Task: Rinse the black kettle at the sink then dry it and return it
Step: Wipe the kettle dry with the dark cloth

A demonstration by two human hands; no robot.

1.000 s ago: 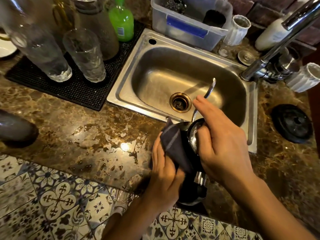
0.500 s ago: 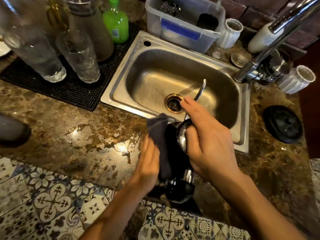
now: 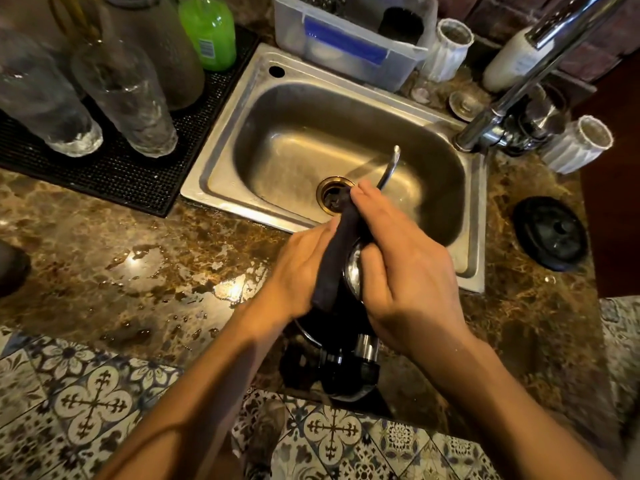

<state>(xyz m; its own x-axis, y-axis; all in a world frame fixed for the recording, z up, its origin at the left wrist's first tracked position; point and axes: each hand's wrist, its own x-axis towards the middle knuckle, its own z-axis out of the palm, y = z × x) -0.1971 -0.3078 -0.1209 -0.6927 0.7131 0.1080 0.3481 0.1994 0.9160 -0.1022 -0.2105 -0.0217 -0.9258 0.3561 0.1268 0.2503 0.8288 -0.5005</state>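
Observation:
The black kettle (image 3: 346,362) is held tilted over the counter's front edge, its thin silver spout (image 3: 391,166) pointing out over the steel sink (image 3: 221,174). My right hand (image 3: 408,268) grips the kettle's upper body near its shiny rim. A dark grey cloth (image 3: 337,261) lies against the kettle's left side, pressed there by my left hand (image 3: 301,268). Most of the kettle's body is hidden by both hands and the cloth. The kettle's black lid (image 3: 550,233) lies on the counter right of the sink.
A chrome tap (image 3: 519,81) stands at the sink's right rim, with white ribbed cups (image 3: 576,145) beside it. Glass jars (image 3: 131,95) and a green bottle (image 3: 207,29) stand on a black mat at left. A plastic tub (image 3: 349,46) sits behind the sink. The marble counter (image 3: 156,265) is wet.
My left hand has slid the cloth up the kettle's side toward the spout. The right hand keeps its grip on the kettle.

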